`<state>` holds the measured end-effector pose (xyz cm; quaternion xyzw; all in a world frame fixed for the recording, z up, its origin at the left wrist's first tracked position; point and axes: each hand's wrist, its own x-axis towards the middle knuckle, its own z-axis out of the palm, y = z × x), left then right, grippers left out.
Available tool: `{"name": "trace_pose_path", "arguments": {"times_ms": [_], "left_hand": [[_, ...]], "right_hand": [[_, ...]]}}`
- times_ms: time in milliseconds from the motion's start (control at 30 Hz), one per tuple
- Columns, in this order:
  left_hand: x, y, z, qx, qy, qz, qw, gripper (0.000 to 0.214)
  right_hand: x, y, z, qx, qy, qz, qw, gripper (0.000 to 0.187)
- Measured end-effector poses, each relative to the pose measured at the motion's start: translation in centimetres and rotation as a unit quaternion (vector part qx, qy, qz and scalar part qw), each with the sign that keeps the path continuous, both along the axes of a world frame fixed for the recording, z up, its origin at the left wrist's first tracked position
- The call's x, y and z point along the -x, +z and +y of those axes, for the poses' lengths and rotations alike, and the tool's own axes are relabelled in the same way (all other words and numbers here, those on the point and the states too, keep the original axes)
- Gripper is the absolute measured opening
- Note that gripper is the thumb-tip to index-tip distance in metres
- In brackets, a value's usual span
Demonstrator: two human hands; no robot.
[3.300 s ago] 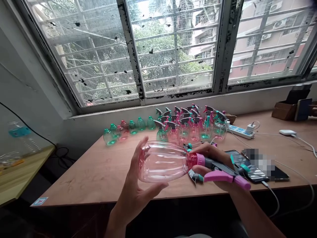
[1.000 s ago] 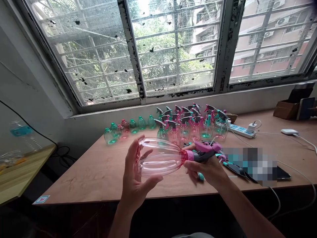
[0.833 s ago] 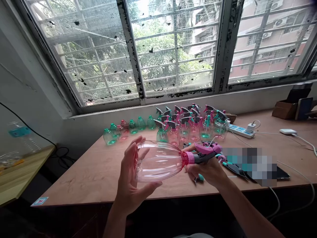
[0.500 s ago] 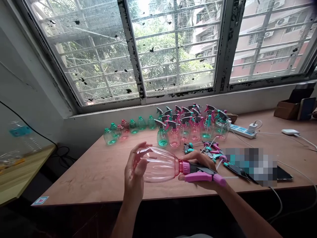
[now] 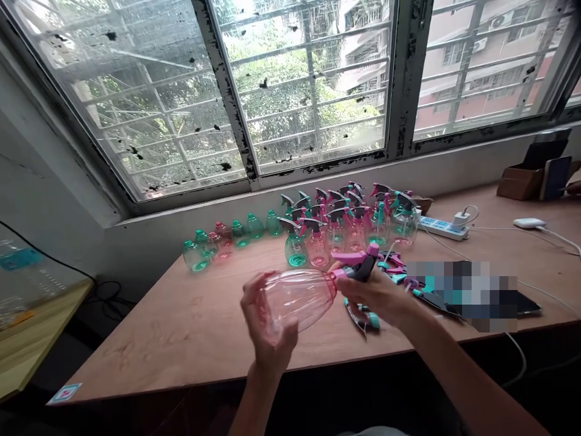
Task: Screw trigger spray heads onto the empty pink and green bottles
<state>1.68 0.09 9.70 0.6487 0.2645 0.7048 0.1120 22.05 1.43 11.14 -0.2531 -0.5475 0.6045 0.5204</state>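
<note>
A clear pink spray bottle [image 5: 302,300] lies on its side in the air above the table's front part, its base to the left. My left hand [image 5: 272,327] is wrapped around the base end. At the neck, my right hand [image 5: 370,293] grips the pink collar of the black and pink spray head [image 5: 361,263], whose trigger points up and left. Behind my right hand lies a pile of loose teal, pink and black spray heads [image 5: 393,263]. One teal and black spray head [image 5: 365,318] lies just below that hand.
Spray bottles with heads [image 5: 318,245] stand grouped at the back, near the window. Several headless green and pink bottles [image 5: 197,257] stand to their left. On the right are a power strip [image 5: 442,227], cables, a white charger [image 5: 529,223] and a cardboard box [image 5: 520,181].
The spray head has turned about the bottle's axis, its trigger going from below to above. My left hand has shifted right along with the bottle's base, and the view has tilted slightly.
</note>
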Motion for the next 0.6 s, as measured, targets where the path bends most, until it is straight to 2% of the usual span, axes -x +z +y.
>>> {"name": "trace_pose_path", "arguments": {"times_ms": [100,167,233,300,467,533,600], "left_hand": [[-0.7,-1.6,1.5,0.082,0.013,0.09,0.992,0.08],[-0.7,-2.3,2.5,0.134,0.041,0.188,0.972,0.089],[-0.3,-2.8,3.3,0.165,0.08,0.291,0.939,0.09],[0.3,-3.2,4.0,0.191,0.096,0.35,0.912,0.089],[0.9,-4.5,5.5,0.314,-0.015,0.314,0.896,0.077],[1.1,-5.0,6.1,0.354,-0.018,0.272,0.895,0.069],[1.4,-5.3,6.7,0.387,-0.008,0.233,0.892,0.066]], "right_hand": [[-2.1,0.4,1.4,0.001,-0.093,-0.05,0.994,0.039],[-2.9,0.0,2.5,-0.001,-0.136,-0.075,0.988,0.043],[-3.1,-0.8,3.3,-0.008,-0.142,-0.097,0.985,0.044],[-2.6,-1.9,3.9,-0.022,-0.133,-0.108,0.985,0.051],[0.0,-3.7,3.9,-0.048,-0.007,-0.022,0.999,0.069],[0.8,-4.3,3.6,-0.067,-0.006,-0.055,0.996,0.071],[1.4,-5.5,3.6,-0.087,-0.016,-0.13,0.988,0.075]]}}
